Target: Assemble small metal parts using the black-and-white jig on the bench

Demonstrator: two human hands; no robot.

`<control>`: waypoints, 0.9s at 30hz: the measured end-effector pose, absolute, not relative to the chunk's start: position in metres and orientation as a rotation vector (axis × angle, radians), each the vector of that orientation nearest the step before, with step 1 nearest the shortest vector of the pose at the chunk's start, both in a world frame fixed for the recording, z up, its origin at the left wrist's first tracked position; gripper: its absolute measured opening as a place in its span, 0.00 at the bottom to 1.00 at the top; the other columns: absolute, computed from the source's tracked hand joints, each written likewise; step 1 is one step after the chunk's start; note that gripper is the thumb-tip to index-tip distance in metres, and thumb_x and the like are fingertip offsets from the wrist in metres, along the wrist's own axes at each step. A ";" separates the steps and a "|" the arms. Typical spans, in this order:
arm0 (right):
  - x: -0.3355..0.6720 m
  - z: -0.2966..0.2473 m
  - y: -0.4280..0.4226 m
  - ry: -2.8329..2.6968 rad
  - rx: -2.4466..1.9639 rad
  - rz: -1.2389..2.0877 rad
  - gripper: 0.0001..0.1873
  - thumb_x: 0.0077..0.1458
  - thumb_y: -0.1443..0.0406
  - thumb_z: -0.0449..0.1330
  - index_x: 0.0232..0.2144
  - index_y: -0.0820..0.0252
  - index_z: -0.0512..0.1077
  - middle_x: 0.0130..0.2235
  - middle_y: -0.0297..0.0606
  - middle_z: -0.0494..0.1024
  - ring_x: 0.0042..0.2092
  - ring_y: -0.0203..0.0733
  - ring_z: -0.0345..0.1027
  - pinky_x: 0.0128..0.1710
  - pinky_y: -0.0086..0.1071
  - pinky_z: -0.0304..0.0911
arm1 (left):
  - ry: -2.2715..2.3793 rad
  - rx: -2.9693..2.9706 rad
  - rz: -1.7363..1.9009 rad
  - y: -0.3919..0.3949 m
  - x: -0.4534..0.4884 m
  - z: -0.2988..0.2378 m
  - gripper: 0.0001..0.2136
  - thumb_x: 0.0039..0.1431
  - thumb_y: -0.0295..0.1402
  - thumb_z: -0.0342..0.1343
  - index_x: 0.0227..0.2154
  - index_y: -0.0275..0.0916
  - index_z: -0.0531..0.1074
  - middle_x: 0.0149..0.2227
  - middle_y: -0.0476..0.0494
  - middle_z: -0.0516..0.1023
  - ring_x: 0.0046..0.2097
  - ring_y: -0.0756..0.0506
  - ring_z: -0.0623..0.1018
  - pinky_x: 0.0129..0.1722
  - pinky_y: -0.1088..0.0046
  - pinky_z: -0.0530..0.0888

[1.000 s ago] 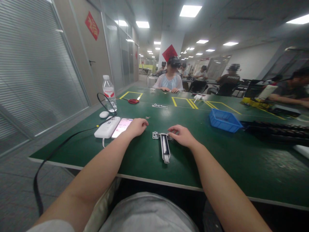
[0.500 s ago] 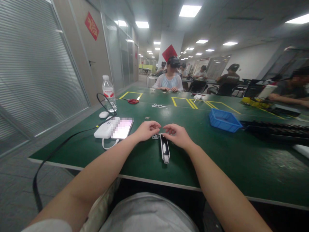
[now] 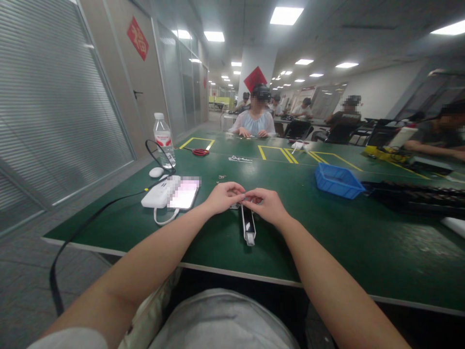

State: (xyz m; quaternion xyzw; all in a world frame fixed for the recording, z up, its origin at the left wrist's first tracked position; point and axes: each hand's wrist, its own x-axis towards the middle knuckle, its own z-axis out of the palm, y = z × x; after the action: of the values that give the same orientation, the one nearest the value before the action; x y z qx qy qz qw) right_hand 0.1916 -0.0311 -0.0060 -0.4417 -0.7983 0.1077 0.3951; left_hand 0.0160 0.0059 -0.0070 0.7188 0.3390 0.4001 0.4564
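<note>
My left hand (image 3: pixel 227 197) and my right hand (image 3: pixel 264 202) meet above the green table, thumbs and fingertips pinched close together. Whatever lies between the fingertips is too small to make out. Just below them rests a slim device (image 3: pixel 248 224) with a glossy black top, white edges and a pale tip toward me. Its far end is partly covered by my right hand's fingers. A small metal plate (image 3: pixel 234 206) shows beneath my left fingertips, mostly hidden.
On the left are a white power bank (image 3: pixel 155 195), a phone (image 3: pixel 184 193), a white mouse-like object (image 3: pixel 156 172) and a water bottle (image 3: pixel 162 135). Red-handled scissors (image 3: pixel 200 152) lie farther back. A blue tray (image 3: pixel 337 182) stands right. A person (image 3: pixel 254 118) sits opposite.
My two hands have come together, and their fingertips now meet over the device's far end. More of the metal plate is covered. The device has stayed in place.
</note>
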 end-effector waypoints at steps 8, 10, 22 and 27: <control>0.192 -0.004 -0.032 -1.999 -1.126 0.247 0.08 0.47 0.61 0.61 0.28 0.60 0.75 0.25 0.35 0.72 0.25 0.33 0.62 0.28 0.28 0.60 | 0.801 1.765 0.992 0.004 0.017 -0.007 0.11 0.48 0.31 0.61 0.34 0.31 0.71 0.29 0.45 0.75 0.28 0.53 0.75 0.30 0.76 0.73; 0.193 -0.004 -0.032 -1.994 -1.130 0.245 0.07 0.47 0.62 0.61 0.29 0.61 0.75 0.26 0.35 0.72 0.25 0.32 0.61 0.28 0.28 0.60 | 0.806 1.773 0.989 0.004 0.017 -0.006 0.09 0.49 0.29 0.59 0.34 0.31 0.71 0.29 0.46 0.75 0.28 0.53 0.75 0.30 0.77 0.73; 0.195 -0.005 -0.031 -1.936 -1.091 0.340 0.09 0.47 0.62 0.61 0.32 0.59 0.76 0.28 0.36 0.73 0.25 0.32 0.61 0.27 0.28 0.61 | 0.728 1.789 0.977 0.004 0.016 -0.006 0.11 0.49 0.26 0.58 0.38 0.32 0.69 0.31 0.45 0.76 0.31 0.52 0.76 0.32 0.76 0.72; 0.194 -0.003 -0.032 -1.927 -1.083 0.324 0.09 0.47 0.62 0.61 0.32 0.60 0.76 0.28 0.36 0.73 0.25 0.32 0.60 0.27 0.29 0.60 | 0.725 1.769 0.990 0.002 0.015 -0.003 0.13 0.48 0.27 0.59 0.38 0.32 0.68 0.30 0.45 0.75 0.30 0.53 0.75 0.33 0.76 0.71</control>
State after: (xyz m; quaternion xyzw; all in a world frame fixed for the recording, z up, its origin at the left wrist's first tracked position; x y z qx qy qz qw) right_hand 0.1945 -0.0317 -0.0032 -0.4355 -0.7754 0.1303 0.4383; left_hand 0.0154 0.0018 -0.0029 0.7233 0.2964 0.4049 0.4744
